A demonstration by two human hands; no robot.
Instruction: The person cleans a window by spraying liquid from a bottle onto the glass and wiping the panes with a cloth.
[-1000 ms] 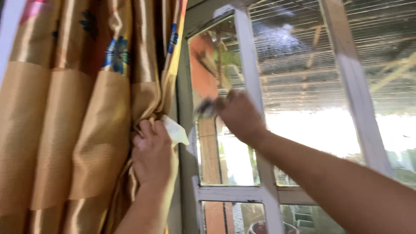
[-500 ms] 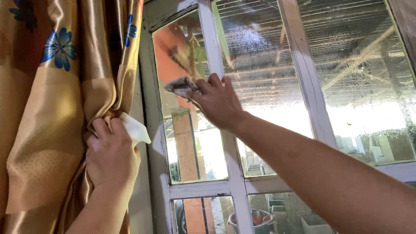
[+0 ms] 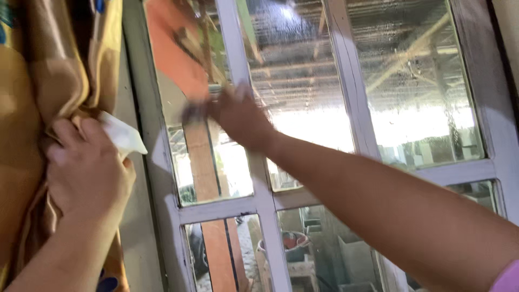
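Note:
My right hand (image 3: 238, 116) presses a small grey cloth (image 3: 193, 112) against the leftmost glass pane (image 3: 208, 162) of a window; the cloth is blurred by motion. My left hand (image 3: 86, 167) grips a bunched fold of the golden floral curtain (image 3: 32, 97) and holds it to the left of the window. A white piece, its kind unclear, (image 3: 123, 135) sticks out of that hand toward the frame.
The window has pale painted wooden bars (image 3: 262, 203) dividing it into several panes, with streaky glass. Through it show an orange pillar, a roof underside and some containers outside. A dark frame edge (image 3: 494, 81) stands at the right.
The view has swung right, so the curtain sits further left. My right hand with the cloth has moved left and down across the pane. My left hand keeps its hold on the curtain.

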